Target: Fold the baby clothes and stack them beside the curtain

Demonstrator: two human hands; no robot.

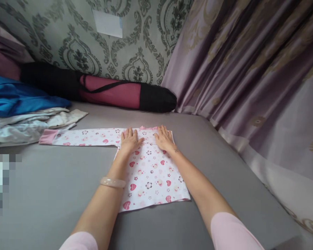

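Observation:
A white long-sleeved top [148, 173] printed with pink hearts and flowers lies flat on a grey sheet. One sleeve, ending in a pink cuff [49, 136], stretches out to the left; on the right side no sleeve sticks out. My left hand [130, 139] rests flat on the cloth where that sleeve meets the body, fingers spread. Flat near the upper right corner of the top lies my right hand [164, 139], its fingers also stretched out. Between the hands a bit of pink trim shows along the upper edge. Neither hand grips anything.
Behind the top, a long black and pink bag [109, 92] lies along the patterned wall. Blue cloth [21, 95] and crumpled white clothes [28, 126] are heaped at the left. A purple curtain [237, 86] hangs down the right side of the grey sheet [67, 191].

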